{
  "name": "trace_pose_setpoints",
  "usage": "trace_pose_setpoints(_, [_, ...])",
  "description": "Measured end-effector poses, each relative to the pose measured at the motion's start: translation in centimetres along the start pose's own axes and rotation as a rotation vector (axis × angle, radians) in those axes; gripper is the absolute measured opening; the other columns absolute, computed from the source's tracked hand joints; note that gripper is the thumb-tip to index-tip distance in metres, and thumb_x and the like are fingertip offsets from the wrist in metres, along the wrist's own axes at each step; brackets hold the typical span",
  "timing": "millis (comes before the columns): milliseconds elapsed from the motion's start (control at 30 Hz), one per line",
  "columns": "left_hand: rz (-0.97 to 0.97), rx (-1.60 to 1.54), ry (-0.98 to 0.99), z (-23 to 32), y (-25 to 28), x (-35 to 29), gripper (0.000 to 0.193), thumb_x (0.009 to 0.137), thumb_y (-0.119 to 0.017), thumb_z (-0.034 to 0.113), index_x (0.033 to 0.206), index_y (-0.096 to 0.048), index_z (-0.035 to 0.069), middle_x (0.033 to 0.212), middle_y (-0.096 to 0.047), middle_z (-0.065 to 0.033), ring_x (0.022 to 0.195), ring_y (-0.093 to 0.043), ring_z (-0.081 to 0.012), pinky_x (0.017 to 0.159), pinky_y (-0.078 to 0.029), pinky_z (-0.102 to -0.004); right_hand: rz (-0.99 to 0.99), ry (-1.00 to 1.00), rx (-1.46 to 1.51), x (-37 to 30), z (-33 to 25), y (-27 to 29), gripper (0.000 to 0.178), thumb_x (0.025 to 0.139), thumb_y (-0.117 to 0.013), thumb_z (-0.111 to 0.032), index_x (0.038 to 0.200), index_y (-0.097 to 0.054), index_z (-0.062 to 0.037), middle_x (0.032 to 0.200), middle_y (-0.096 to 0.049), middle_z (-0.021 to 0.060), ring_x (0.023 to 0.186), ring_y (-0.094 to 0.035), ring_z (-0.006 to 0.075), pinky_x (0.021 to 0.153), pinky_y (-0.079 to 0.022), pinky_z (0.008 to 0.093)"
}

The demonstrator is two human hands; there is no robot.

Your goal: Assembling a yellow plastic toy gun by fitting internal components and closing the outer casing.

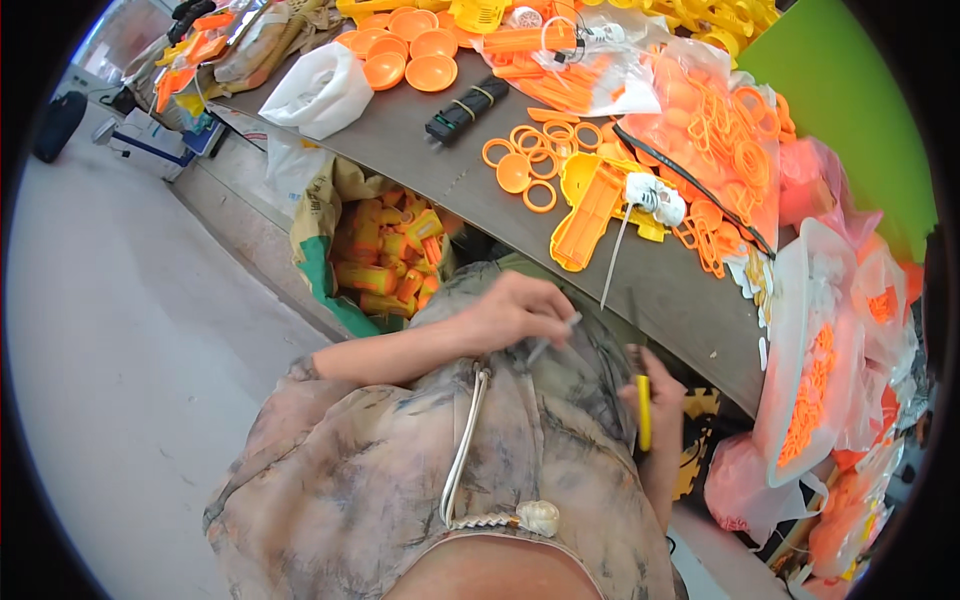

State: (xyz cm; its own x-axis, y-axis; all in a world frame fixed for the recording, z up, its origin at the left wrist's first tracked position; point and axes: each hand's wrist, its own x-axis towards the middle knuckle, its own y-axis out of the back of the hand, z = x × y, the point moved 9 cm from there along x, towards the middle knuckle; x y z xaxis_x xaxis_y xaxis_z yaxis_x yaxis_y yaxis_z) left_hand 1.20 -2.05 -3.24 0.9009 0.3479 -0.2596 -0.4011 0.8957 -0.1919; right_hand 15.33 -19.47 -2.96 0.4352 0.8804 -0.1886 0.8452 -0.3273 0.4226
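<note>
At centre frame, your left hand [515, 310] is pinching a thin white cable tie [553, 338] over your lap; light, bendy, probably slippery, so grip near its end. Your right hand [655, 400] is closing around yellow-handled cutters [643, 410].

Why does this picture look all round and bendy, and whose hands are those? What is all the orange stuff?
There is no machine here. A person wears a camera on their head that looks down, so you see their own body and arms from above. Its wide lens bends straight lines near the edge.

The left hand pinches a thin grey strip. The right hand holds a small tool with a yellow handle.

In front is a grey table. On it lie orange rings, orange bowls, a yellow and orange plastic piece, a black bundle and a white bag. Clear bags of orange parts lie at the right. On the floor beside the table, a sack holds more orange parts.
</note>
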Motion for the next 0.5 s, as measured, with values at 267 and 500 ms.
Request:
trace_pose_setpoints(267, [1.244, 1.160, -0.378, 18.5, 28.0, -9.8, 0.015, 0.080, -0.062, 0.011, 0.092, -0.068, 0.003, 0.084, -0.068, -0.0111, 0.077, -0.064, -0.0174, 0.071, -0.049, -0.0289, 0.434, -0.122, -0.613, -1.0, 0.0, 13.7, 0.042, 0.081, -0.058, -0.005, 0.122, -0.050, -0.0009, 0.105, -0.059, 0.0193, 0.093, -0.060, 0.0271, 0.080, -0.046, 0.0351])
trace_pose_setpoints(500, [0.991, 1.502, -0.275, 17.5, 32.8, -6.9, 0.018, 0.087, -0.057, 0.015, 0.097, -0.067, 0.004, 0.095, -0.067, -0.0141, 0.085, -0.064, -0.0209, 0.074, -0.047, -0.0308, 0.558, 0.061, -0.979, 0.8, -3.1, 13.7, 0.037, 0.080, -0.055, -0.003, 0.117, -0.053, 0.0008, 0.102, -0.056, 0.0173, 0.099, -0.052, 0.0344, 0.087, -0.041, 0.0408])
